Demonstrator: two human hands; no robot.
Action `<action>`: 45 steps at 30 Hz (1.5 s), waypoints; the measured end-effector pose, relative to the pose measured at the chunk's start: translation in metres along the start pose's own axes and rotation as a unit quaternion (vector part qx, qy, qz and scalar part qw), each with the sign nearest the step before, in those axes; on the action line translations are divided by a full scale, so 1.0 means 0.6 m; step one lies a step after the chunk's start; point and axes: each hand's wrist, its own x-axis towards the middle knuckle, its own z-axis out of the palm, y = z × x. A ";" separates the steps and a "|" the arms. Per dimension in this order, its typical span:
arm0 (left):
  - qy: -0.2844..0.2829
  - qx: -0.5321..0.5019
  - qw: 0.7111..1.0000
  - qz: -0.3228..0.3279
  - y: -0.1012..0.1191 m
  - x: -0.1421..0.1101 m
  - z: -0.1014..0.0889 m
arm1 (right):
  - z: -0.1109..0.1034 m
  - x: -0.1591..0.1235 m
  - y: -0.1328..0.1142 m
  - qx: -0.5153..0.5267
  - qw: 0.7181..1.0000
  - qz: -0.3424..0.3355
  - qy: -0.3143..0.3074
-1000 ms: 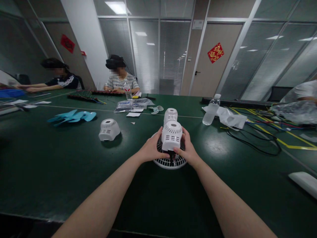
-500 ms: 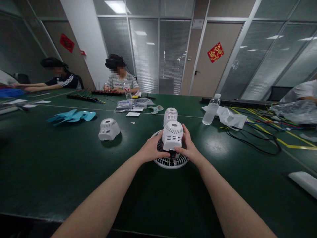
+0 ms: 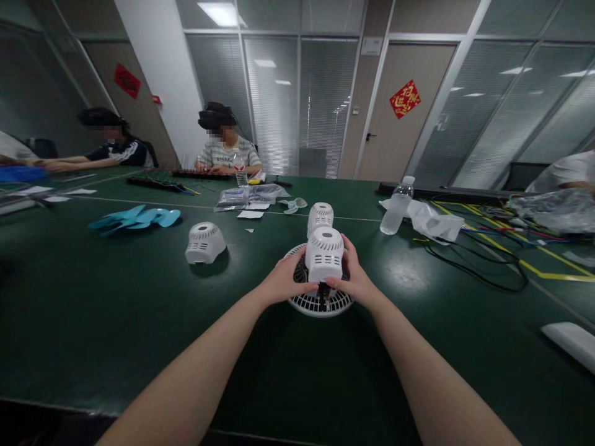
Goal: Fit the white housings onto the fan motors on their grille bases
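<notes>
The left hand [image 3: 282,280] and right hand [image 3: 356,282] clasp a domed, white, vented plastic housing [image 3: 324,254] from both sides — probably to steady it — over the round white slatted grille [image 3: 320,314]; a similar white cover [image 3: 204,243] sits left of that grille.

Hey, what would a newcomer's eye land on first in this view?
Probably the white vented cover held between the left hand and right hand, over a round white grille on the green table. Next might come the bright blue blades lying to the left, then the red-and-gold sign on the door at back right.
</notes>
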 end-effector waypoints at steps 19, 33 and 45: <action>-0.003 0.007 1.000 0.002 0.005 -0.003 -0.001 | -0.001 -0.002 -0.007 -0.013 1.000 -0.008 -0.012; 0.013 -0.033 0.999 0.033 -0.009 0.004 0.003 | 0.003 -0.002 -0.002 -0.041 0.999 -0.033 0.002; -0.004 -0.054 0.997 0.051 -0.014 0.003 0.011 | -0.001 0.000 0.002 -0.074 0.997 -0.021 -0.007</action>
